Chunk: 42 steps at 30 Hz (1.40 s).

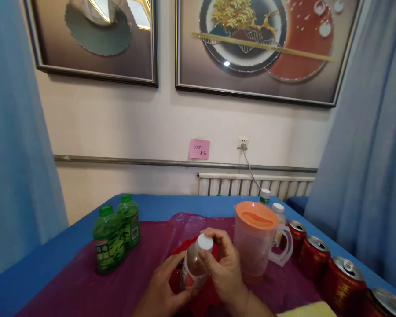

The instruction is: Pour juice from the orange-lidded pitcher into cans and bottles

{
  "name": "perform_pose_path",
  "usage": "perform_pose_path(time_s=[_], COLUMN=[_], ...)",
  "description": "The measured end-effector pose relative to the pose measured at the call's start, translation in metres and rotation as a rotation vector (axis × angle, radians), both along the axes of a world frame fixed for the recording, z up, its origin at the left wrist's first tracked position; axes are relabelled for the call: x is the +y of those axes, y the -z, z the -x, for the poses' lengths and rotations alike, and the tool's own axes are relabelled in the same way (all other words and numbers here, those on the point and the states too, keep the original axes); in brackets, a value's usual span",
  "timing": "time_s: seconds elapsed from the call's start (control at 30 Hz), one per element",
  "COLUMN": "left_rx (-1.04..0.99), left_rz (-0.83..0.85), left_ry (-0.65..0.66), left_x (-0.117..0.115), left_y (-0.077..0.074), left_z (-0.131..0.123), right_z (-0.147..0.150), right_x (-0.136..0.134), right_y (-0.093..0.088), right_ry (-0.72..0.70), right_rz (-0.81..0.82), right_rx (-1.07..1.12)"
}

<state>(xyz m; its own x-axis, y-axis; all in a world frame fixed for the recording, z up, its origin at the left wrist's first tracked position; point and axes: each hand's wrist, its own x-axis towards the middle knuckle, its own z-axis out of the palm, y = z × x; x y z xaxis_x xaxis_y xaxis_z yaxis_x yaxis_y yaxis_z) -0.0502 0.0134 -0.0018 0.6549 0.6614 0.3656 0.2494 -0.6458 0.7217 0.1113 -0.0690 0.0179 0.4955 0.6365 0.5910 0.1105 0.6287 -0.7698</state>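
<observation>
A clear plastic bottle [194, 263] with a white cap [205, 242] is tilted slightly between my hands, over a red dish or basin [208, 304] that they partly cover. My left hand [166, 286] is wrapped round the bottle's labelled body. The thumb and fingers of my right hand [225, 266] close on the white cap and neck. Just right of my right hand stands a clear pitcher [252, 246] with an orange lid [256, 215]. Whether the cap is loose or tight, I cannot tell.
Two green bottles [108, 246] stand at the left. Several red cans [313, 255] line the right edge, with white-capped bottles [279, 213] behind the pitcher. A yellow cloth [308, 310] lies at the front right. Purple sheeting [148, 246] covers part of the blue table [161, 202].
</observation>
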Motion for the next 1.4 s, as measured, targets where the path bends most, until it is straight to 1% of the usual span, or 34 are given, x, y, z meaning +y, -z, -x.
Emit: perform_pose_path(time_s=[0.1,0.23,0.4,0.53,0.63,0.8,0.9,1.1,1.3,1.4], left_rx=[-0.02,-0.071,-0.075,-0.038,-0.062,-0.088,-0.073,0.0,-0.037,-0.037], left_rz=[0.037,0.073,0.051,0.031,0.035,0.019,-0.012,-0.11,-0.083,-0.083], left_ry=[-0.008,-0.045,-0.058,-0.037,-0.033,-0.021,-0.015,-0.001,-0.002,0.013], left_x=[-0.003,-0.008,-0.003,0.004,0.003,-0.004,-0.001,0.011,0.01,0.008], left_y=[-0.002,-0.004,-0.002,0.003,0.003,-0.001,-0.001,0.005,0.004,0.003], left_z=[-0.002,-0.005,-0.004,-0.002,-0.003,-0.005,-0.004,-0.001,-0.003,-0.003], right_z=[0.002,0.002,0.001,0.0,0.0,0.001,0.002,0.002,0.004,0.004], right_x=[0.003,0.001,-0.012,-0.011,-0.005,-0.001,-0.006,-0.014,-0.008,-0.006], right_y=[0.001,0.001,-0.005,-0.001,0.003,0.006,0.006,0.001,-0.002,-0.003], right_ry=[0.037,0.065,0.003,-0.015,0.037,0.151,0.159,0.175,0.25,0.262], right_rz=[-0.057,-0.068,-0.032,-0.029,-0.036,-0.055,-0.061,-0.013,-0.074,-0.065], right_rx=[0.014,-0.031,-0.132,-0.157,-0.172,-0.162,-0.214,-0.357,-0.343,-0.305])
